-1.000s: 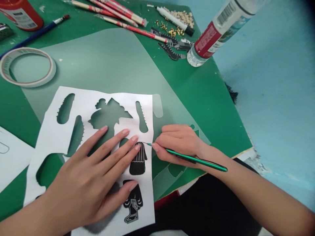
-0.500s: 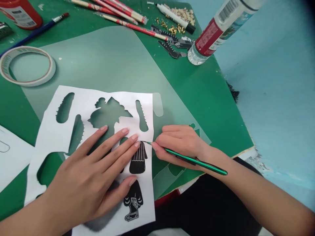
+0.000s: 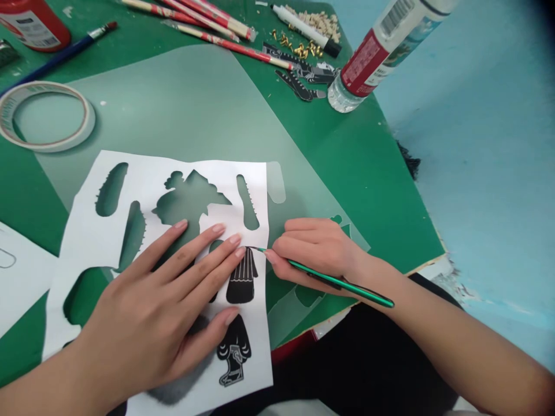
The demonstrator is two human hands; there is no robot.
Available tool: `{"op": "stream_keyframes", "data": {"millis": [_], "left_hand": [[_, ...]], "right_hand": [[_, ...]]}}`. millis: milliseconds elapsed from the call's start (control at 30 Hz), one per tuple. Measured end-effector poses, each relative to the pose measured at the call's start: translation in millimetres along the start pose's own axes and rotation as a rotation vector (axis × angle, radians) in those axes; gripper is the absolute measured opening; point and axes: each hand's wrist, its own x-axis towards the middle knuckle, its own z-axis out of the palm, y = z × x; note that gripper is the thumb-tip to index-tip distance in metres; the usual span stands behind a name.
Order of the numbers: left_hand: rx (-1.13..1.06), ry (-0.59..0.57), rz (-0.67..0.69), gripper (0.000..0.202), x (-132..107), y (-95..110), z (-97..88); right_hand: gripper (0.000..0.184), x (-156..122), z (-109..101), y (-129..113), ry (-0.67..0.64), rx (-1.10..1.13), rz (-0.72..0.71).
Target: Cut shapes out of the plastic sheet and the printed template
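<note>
My left hand [image 3: 160, 300] lies flat with fingers spread on a white paper sheet [image 3: 173, 164] that has several cut-out holes. Its fingertips rest beside a black printed shape with pale stripes [image 3: 243, 277]. Below the thumb is another black printed piece, shaped like a leg with a boot [image 3: 234, 352]. In my right hand [image 3: 316, 251] is a slim green craft knife [image 3: 342, 283], pinched near its thin tip. That tip touches the top of the striped shape, close to my left fingertips. Part of the sheet is hidden under my left hand.
A translucent plastic sheet [image 3: 182, 98] lies beneath the paper on the green table [image 3: 368, 190]. A tape roll [image 3: 84, 124] is at left. Beyond are a blue paintbrush [image 3: 65, 58], red-wrapped sticks [image 3: 243, 47], a marker [image 3: 303, 29], brass fasteners [image 3: 299, 46], black cut pieces [image 3: 299, 86] and a bottle [image 3: 364, 63].
The whole view has shifted very slightly. Both hands keep almost the same place on the paper, and the knife tip stays at the top of the striped shape.
</note>
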Motion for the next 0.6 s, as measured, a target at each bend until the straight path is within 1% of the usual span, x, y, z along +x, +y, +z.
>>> {"op": "stream_keyframes", "data": {"millis": [367,467,600], "left_hand": [[0.008,-0.002,0.006,0.053,-0.5,0.1,-1.2],[0.004,-0.007,0.004,0.054,-1.1,-0.7,-1.1],[0.043,-0.036,0.047,0.058,-1.1,-2.4,-0.7]], "right_hand": [[0.039,-2.9,3.9,1.1,0.045,-0.046,-0.058],[0.039,-5.1,5.2,2.6,0.04,-0.074,-0.072],[0.037,-7.0,4.7,3.3,0.019,-0.072,-0.078]]}}
